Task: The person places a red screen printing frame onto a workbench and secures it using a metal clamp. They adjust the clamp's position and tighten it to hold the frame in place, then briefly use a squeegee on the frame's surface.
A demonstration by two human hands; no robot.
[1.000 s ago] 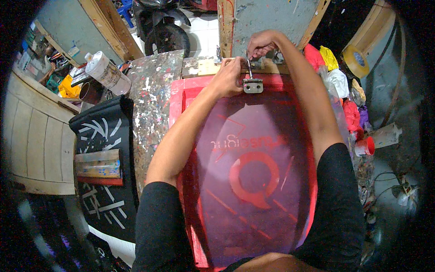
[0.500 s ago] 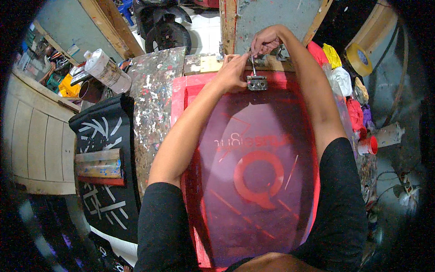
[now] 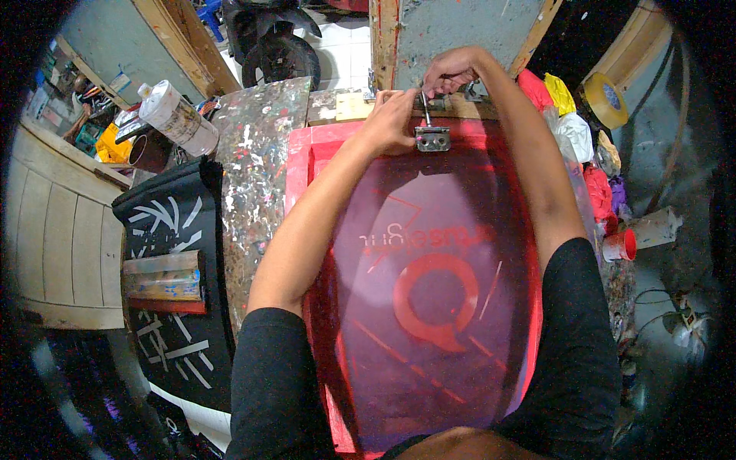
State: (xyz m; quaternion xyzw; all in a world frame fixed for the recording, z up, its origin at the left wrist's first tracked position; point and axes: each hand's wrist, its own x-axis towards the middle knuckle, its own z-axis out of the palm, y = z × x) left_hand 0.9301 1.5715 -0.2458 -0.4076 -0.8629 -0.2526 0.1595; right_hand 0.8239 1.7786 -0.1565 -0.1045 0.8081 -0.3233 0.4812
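Observation:
A silk-screen frame (image 3: 300,176) with a red border and purple mesh lies on the bench in front of me. At its far edge sits a small metal hinge clamp (image 3: 433,139). My left hand (image 3: 392,123) is closed at the clamp's left side, thumb low beside the metal block and fingers farther back. A thin metal rod (image 3: 427,113) rises from the clamp toward my right hand (image 3: 451,73), whose bent fingers pinch around its upper end. Those fingers hide the rod's top, so its exact kind is unclear.
Left of the frame, a squeegee (image 3: 165,276) rests on black printed cloth (image 3: 172,195). A stained white bottle (image 3: 180,119) stands at the bench's far left. On the right are a tape roll (image 3: 604,101), colourful bags (image 3: 567,103) and a red cup (image 3: 619,245). A motorcycle wheel (image 3: 280,61) is beyond.
The whole scene has shifted slightly left in the view. Both hands stay at the clamp, with only a slight change in my right fingers around the rod.

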